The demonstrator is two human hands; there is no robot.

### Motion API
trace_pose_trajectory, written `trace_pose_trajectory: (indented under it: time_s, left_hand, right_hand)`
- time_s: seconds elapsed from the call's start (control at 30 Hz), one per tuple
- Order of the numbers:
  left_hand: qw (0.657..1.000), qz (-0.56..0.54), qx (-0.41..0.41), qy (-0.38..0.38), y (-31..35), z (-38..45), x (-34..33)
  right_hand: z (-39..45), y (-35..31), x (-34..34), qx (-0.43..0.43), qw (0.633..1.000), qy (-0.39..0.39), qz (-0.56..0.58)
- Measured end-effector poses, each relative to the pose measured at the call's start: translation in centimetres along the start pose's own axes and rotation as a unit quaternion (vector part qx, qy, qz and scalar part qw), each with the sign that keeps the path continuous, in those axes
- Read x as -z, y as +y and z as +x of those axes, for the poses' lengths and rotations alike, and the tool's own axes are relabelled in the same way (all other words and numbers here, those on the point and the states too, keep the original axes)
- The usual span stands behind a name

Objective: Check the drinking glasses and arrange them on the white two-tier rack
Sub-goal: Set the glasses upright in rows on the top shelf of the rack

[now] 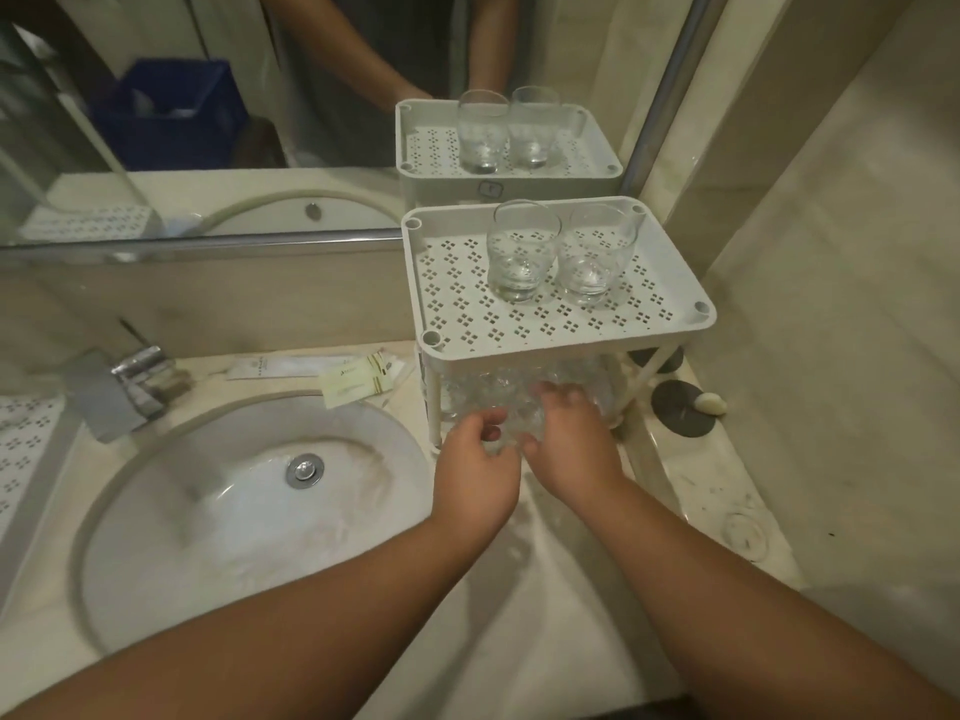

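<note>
Beside the sink (pixel 156 511), left hand (pixel 475 472) and right hand (pixel 569 444) both grip a textured glass (pixel 511 415).

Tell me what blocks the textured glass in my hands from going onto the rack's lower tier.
Other textured glasses already stand on the lower tier, right behind the glass held by the left hand and right hand. The rack's front leg stands just left of it.

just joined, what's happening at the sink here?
A person is working at the lower tier of the white two-tier rack beside the sink. Both hands, left hand and right hand, are on a textured clear glass at the lower tier's front edge. Two smooth glasses already stand upright, side by side, on the top tier.
</note>
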State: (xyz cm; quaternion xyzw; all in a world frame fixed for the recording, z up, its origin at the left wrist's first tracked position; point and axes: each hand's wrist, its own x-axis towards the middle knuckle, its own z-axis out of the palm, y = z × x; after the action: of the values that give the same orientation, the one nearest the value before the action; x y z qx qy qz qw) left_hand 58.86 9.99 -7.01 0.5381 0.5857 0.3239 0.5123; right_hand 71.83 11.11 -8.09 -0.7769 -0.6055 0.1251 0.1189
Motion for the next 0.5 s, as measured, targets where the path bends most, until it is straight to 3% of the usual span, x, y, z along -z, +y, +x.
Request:
trace_pose_trajectory:
  time_s: [0.13,0.27,0.5]
  left_hand:
    - [0.995,-0.040,0.090,-0.015,-1.1,0.7,0.1]
    - [0.992,-0.048,0.114,-0.008,-1.7,1.0,0.6]
    - [0.989,-0.050,0.142,-0.003,-2.5,1.2,1.6]
  right_hand:
    - [2.0,-0.4,-1.2,-0.007,0.996,-0.055,-0.076]
    - [3.8,-0.5,-2.1,-0.021,0.985,-0.111,-0.130]
    - [5.3,-0.3,-3.3,-0.032,0.983,-0.119,-0.138]
